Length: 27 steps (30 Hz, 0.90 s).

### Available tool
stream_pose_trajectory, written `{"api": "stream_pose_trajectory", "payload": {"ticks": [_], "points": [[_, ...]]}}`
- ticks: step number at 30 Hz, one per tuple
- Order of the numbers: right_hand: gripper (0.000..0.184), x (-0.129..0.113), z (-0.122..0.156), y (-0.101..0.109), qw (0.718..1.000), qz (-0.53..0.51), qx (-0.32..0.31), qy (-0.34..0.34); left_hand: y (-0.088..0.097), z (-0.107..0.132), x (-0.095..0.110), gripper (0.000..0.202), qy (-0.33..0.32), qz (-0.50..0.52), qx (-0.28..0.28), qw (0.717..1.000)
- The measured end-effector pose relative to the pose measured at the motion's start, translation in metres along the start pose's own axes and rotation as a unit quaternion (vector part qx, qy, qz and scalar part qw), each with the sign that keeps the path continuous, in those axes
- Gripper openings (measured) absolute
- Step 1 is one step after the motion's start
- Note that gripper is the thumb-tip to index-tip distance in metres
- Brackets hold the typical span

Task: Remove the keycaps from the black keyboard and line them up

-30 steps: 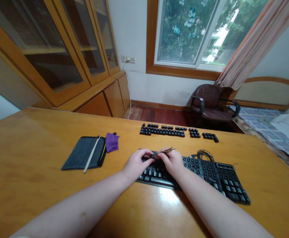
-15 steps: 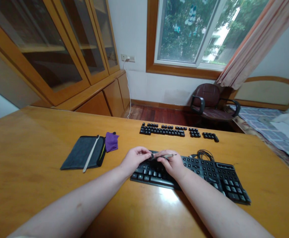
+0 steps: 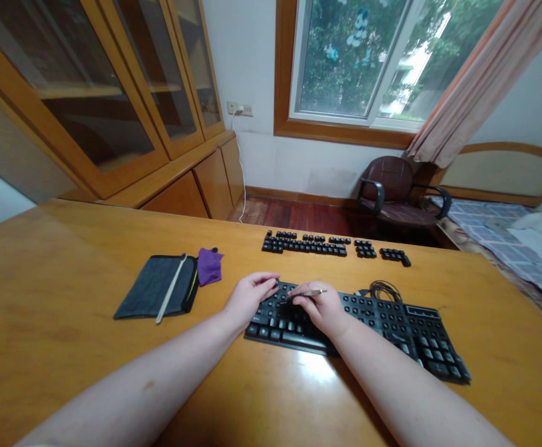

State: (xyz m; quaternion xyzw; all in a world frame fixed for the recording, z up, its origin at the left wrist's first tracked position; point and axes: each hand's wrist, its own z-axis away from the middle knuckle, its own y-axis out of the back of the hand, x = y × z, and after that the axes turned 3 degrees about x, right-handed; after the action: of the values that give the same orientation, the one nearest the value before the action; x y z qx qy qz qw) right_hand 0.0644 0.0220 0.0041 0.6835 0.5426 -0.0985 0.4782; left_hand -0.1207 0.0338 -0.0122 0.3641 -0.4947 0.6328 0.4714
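Observation:
A black keyboard (image 3: 392,326) lies on the wooden desk (image 3: 66,323) in front of me, with several keycaps off its right part. My left hand (image 3: 247,298) rests curled on the keyboard's upper left corner, fingers closed against it. My right hand (image 3: 321,305) pinches a thin metal tool (image 3: 305,292) that points left over the upper key rows. Rows of removed black keycaps (image 3: 326,246) are laid out near the desk's far edge.
A dark grey pouch (image 3: 152,293) with a pale stick across it lies left of the keyboard, a purple cloth (image 3: 209,265) beside it. The keyboard's coiled cable (image 3: 382,289) sits behind it. Wooden cabinets, a window, a brown chair (image 3: 394,192) and a bed stand beyond the desk.
My left hand slid left off the tool's tip to the keyboard's corner. The right hand lowered the tool closer to the keys, and the keyboard's left end shifted slightly left.

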Motion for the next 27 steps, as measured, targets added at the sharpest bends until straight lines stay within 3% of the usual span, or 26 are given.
{"api": "stream_pose_trajectory", "payload": {"ticks": [7,12,18,23,27], "points": [[0.024,0.0,-0.002,0.003,0.996,0.012,0.065,-0.057,0.003,-0.002,0.001,0.04,0.016,-0.054,-0.008,0.998],[0.022,0.001,0.0,0.002,0.993,-0.001,0.091,-0.07,0.003,0.0,0.005,0.039,-0.026,-0.091,0.009,0.996],[0.024,0.002,0.001,0.003,0.987,-0.019,0.13,-0.096,-0.001,-0.004,0.037,0.036,-0.085,-0.14,-0.023,0.986],[0.024,0.004,0.002,0.002,0.985,-0.027,0.144,-0.093,-0.017,-0.048,0.068,0.02,-0.215,-0.353,-0.022,0.91],[0.024,0.006,0.003,0.002,0.983,-0.029,0.156,-0.093,-0.035,-0.084,0.065,0.023,-0.284,-0.488,-0.014,0.825]]}}
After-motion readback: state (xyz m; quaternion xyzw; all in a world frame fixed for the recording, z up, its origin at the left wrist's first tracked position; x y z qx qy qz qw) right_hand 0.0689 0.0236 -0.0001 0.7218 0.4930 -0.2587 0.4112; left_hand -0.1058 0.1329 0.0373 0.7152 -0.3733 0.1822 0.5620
